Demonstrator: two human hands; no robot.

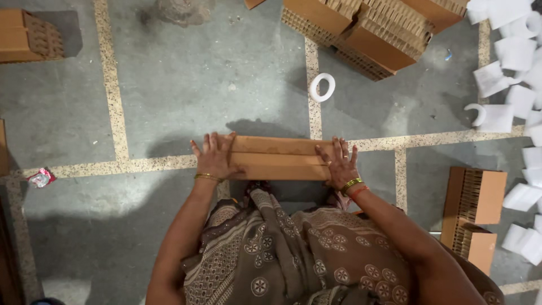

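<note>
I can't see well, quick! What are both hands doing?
Left hand: open, fingers spread flat on the cardboard block.
Right hand: open, pressing flat on the same block's other end.

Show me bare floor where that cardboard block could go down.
Both hands, left and right, press the block. Bare floor lies left of it, up to the cardboard piece, and between tape ring and foam pieces. The stack and right edge are crowded.
</note>
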